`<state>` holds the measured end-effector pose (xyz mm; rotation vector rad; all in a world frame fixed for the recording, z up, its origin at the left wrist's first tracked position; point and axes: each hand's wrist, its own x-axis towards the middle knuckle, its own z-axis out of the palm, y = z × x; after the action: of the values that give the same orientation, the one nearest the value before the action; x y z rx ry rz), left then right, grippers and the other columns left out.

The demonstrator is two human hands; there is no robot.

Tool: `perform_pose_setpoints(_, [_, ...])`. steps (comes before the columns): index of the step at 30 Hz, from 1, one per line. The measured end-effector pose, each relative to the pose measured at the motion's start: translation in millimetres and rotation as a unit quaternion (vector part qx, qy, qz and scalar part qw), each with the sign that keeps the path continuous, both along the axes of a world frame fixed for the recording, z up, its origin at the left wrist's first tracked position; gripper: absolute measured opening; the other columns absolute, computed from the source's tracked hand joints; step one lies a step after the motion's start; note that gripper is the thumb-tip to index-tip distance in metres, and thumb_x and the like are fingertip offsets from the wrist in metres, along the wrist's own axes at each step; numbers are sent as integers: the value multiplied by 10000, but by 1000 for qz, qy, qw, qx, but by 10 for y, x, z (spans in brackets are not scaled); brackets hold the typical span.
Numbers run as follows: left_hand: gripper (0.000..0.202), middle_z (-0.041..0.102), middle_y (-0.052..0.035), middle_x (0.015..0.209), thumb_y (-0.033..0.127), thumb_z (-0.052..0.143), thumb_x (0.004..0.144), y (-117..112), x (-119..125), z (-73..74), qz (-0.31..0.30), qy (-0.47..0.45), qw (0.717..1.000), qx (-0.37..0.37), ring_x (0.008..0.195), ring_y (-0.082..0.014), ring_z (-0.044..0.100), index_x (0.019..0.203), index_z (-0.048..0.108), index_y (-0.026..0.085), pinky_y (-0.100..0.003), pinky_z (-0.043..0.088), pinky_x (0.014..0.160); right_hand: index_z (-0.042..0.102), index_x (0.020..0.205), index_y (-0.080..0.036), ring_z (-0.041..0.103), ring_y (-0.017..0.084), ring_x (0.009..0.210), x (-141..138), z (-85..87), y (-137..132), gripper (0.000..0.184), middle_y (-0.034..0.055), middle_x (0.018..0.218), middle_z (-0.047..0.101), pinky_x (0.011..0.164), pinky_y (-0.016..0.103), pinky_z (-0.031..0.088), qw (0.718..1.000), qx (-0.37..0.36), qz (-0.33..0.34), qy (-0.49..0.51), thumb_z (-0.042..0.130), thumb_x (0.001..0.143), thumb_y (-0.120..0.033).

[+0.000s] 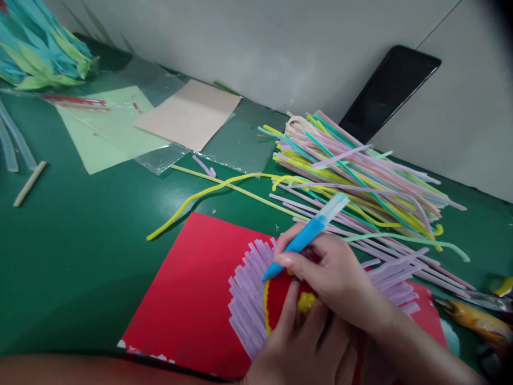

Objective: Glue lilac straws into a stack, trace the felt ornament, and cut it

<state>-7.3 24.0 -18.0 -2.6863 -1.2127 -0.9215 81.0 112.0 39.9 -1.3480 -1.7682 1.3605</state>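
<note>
My right hand (332,272) is closed around a blue glue pen (306,238), its tip down at the inner edge of a fan of short lilac pipe-cleaner pieces (246,305) stuck on a red card (192,289). My left hand (304,342) lies below it, its fingers pressing flat on the red card beside a curved yellow strip (266,305) and a small yellow blob (306,302). The right hand covers the middle of the design.
A heap of pastel pipe cleaners (352,171) lies behind the card, with a long yellow one (192,200) trailing left. Green and beige paper sheets (188,112) in clear plastic lie further back. A dark phone (388,91) leans on the wall. Scissors (476,315) at right.
</note>
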Motion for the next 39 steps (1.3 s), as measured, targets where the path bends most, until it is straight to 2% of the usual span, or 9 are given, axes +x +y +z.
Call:
perform_pose_setpoints(3, [360, 688, 91, 994, 287, 355, 981, 7, -7, 2, -14, 22, 1000, -5, 927, -176, 561, 988, 706, 368, -437, 249, 1071, 642, 721, -214, 588, 110, 665, -1, 5, -1, 154, -32, 717, 638, 609, 215, 456, 997, -20, 62, -37, 620, 834, -315])
perform_pose_setpoints(6, [354, 688, 69, 1009, 311, 350, 987, 13, -11, 7, -37, 47, 998, -15, 910, -177, 566, 1007, 700, 361, -429, 307, 1029, 634, 720, -210, 594, 123, 671, -12, -11, -1, 193, -25, 710, 647, 614, 230, 459, 994, -19, 82, -74, 606, 844, -355])
perform_pose_setpoints(9, [339, 686, 72, 1041, 297, 363, 980, 19, -12, 20, -22, 37, 999, -8, 944, -170, 563, 1044, 694, 339, -420, 277, 1061, 640, 726, -214, 608, 129, 690, -23, -45, 7, 191, -19, 721, 664, 624, 231, 465, 995, 29, 30, -95, 594, 846, -355])
perform_pose_setpoints(13, [341, 685, 87, 1059, 266, 370, 971, 22, -5, 24, -6, 15, 1000, 7, 996, -167, 557, 1016, 702, 334, -421, 221, 1104, 607, 674, -196, 575, 115, 579, -27, -91, 24, 265, -14, 636, 637, 531, 217, 438, 986, 99, -65, -114, 574, 852, -390])
perform_pose_setpoints(17, [340, 687, 100, 1052, 268, 371, 969, 20, 5, 3, 0, 3, 1000, 11, 1002, -156, 560, 1008, 703, 332, -429, 157, 1145, 584, 641, -190, 553, 109, 526, -17, -108, 17, 278, -14, 596, 621, 492, 220, 419, 973, 143, -107, -147, 568, 855, -368])
perform_pose_setpoints(23, [332, 682, 97, 1083, 259, 382, 962, 10, 15, -21, 4, 3, 1000, 18, 1035, -159, 554, 1024, 699, 336, -442, 147, 1154, 577, 674, -199, 564, 99, 560, 13, -82, -18, 196, -33, 616, 619, 561, 217, 440, 952, 245, -123, -140, 575, 854, -276])
perform_pose_setpoints(28, [346, 686, 111, 1067, 270, 371, 969, 23, 17, -9, 9, -1, 1000, 22, 1015, -153, 563, 996, 704, 356, -435, 152, 1154, 570, 667, -207, 572, 91, 577, -7, -70, -14, 215, -46, 618, 611, 570, 205, 446, 971, 202, -65, -114, 581, 865, -290])
perform_pose_setpoints(31, [345, 692, 111, 1043, 270, 376, 969, 34, 13, 1, 9, -9, 1000, 17, 1009, -152, 567, 979, 713, 342, -428, 118, 1166, 565, 656, -203, 564, 98, 564, -16, -74, -6, 229, -44, 605, 609, 566, 223, 436, 969, 199, -54, -137, 577, 866, -293])
perform_pose_setpoints(39, [328, 676, 93, 1075, 256, 391, 956, 16, 12, -21, 1, 16, 999, 29, 1022, -164, 559, 1062, 686, 351, -476, 145, 1148, 531, 657, -202, 518, 111, 498, 22, -101, -22, 219, -32, 544, 583, 542, 255, 414, 924, 303, -107, -206, 533, 872, -239])
